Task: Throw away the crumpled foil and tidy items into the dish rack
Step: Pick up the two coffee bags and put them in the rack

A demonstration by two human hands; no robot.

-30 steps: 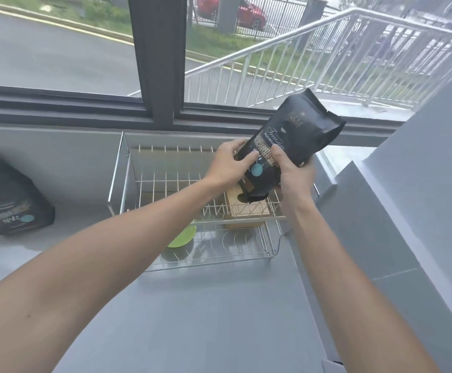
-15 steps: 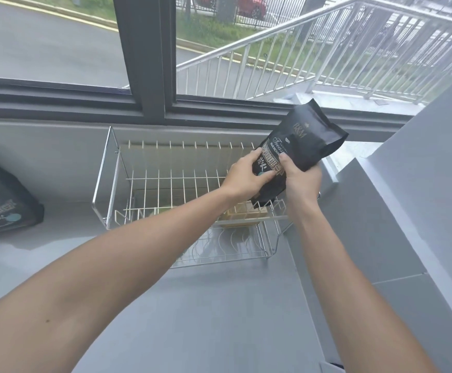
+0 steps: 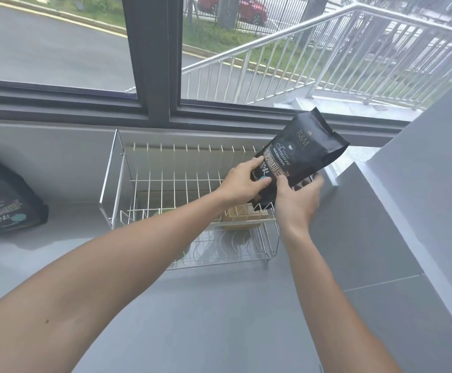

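Black glossy coffee bag, printed label, tilted up to the right over the wire dish rack's right end. Pinched low down by left hand and right hand, fingers clasping its bottom edge. Below the fingers, a wooden block.

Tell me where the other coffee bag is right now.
In the head view, the second coffee bag lies on the counter at far left, left of the dish rack, untouched by either hand.
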